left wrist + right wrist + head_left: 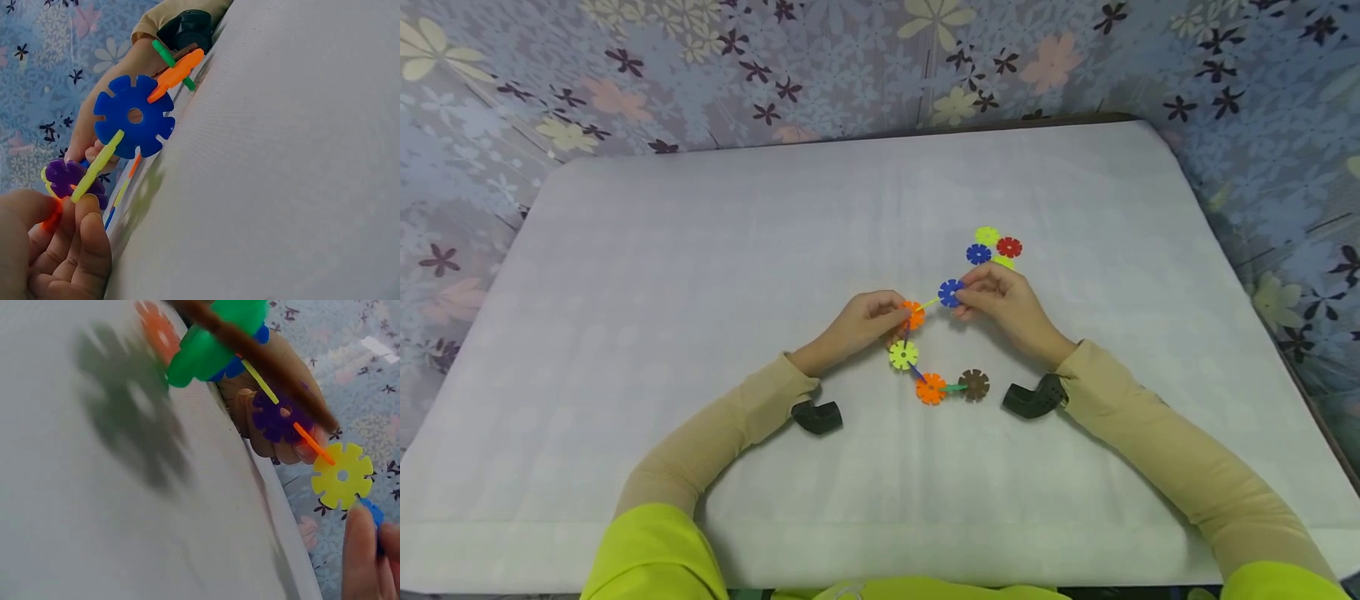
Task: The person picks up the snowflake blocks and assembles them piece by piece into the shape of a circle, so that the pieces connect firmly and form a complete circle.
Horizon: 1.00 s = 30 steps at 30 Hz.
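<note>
My left hand (867, 321) pinches an orange notched plastic disc (914, 315), part of a chain of slotted-together discs. Opposite it, my right hand (1003, 300) pinches a blue notched disc (951, 292). That blue disc meets the edge of a yellow disc (342, 475) joined to the orange one; whether it is slotted in, I cannot tell. Below the left hand the chain runs through a purple disc (284, 412), a yellow-green disc (903, 355), a lower orange disc (931, 389), a green disc (953, 387) and a brown disc (975, 385) at its end.
Beyond the right hand lie loose discs: a yellow one (987, 237), a red one (1009, 247), a blue one (978, 254) and another yellow one (1004, 262), partly covered. Black wrist devices (817, 417) sit at both cuffs. A white cloth covers the table (700, 250).
</note>
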Tool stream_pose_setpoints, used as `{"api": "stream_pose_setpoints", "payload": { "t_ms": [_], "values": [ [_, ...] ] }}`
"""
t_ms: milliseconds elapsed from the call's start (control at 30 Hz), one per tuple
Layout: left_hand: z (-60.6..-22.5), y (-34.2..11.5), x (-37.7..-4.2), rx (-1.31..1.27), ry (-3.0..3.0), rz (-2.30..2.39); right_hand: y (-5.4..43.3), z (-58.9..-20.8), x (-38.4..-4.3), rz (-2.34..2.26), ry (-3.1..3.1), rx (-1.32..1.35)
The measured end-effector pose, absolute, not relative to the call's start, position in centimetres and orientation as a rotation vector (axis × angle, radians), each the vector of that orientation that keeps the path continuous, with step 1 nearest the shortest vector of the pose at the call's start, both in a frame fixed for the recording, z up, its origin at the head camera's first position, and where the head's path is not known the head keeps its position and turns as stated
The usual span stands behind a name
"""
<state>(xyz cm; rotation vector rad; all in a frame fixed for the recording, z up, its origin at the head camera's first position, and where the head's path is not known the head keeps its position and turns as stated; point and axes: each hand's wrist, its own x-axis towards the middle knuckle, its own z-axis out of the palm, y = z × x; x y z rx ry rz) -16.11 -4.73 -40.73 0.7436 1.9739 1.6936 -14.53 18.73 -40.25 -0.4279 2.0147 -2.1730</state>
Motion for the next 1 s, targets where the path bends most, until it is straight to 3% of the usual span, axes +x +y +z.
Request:
{"api": "stream_pose_setpoints", "payload": {
  "t_ms": [467,700,1000],
  "values": [
    [-39.0,-4.8,-15.3,0.813,1.94,1.669,18.1,-40.1,-14.0,-2.142,1.962,-0.436],
    [-37.8,-4.8,-15.0,0.703,1.936,1.657,17.9,-39.9,-14.0,-2.059,1.985,-0.406],
    [-37.2,-4.6,-14.9,0.826,2.043,1.431,18.2,-40.4,-14.1,-1.723,2.288,-0.691]
  ]
}}
